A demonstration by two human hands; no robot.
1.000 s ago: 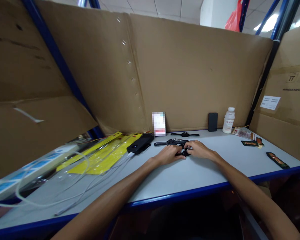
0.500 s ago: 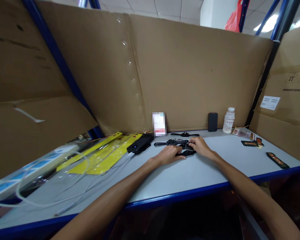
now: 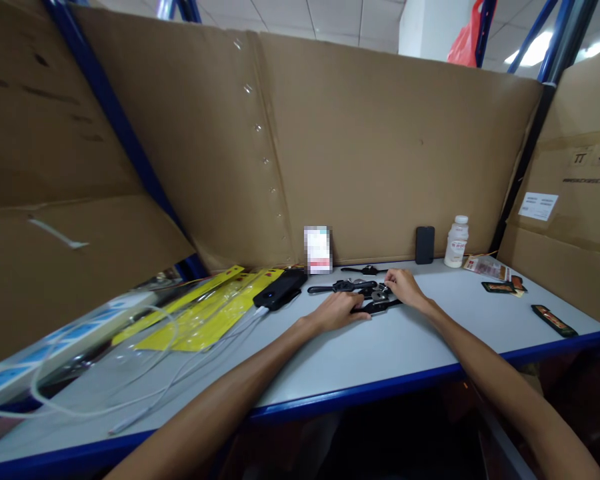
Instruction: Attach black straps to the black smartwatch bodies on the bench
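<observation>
My left hand (image 3: 336, 311) rests low over the table, its fingers closed around the left handle of a black spokeshave (image 3: 379, 307). The right handle of that tool points out below my right hand (image 3: 404, 288). The fingers of my right hand are pinched together just above the spokeshave's middle, and whatever sits between the fingertips is too small to make out. Small dark and metallic parts (image 3: 379, 294) show between the hands. Behind them lies a second black spokeshave (image 3: 342, 286), and a third spokeshave (image 3: 366, 270) is farther back near the cardboard.
Yellow packaging cards (image 3: 213, 320) with clear plastic lie at left, beside a black power bank (image 3: 280, 291) with white cables. A power strip (image 3: 75, 333) runs along the left edge. A phone (image 3: 425, 245), a bottle (image 3: 457, 241) and small dark packets (image 3: 554, 321) stand or lie at right.
My right hand has shifted slightly right and up from the spokeshave's middle, uncovering metallic parts there. The left hand stays in place on its handle.
</observation>
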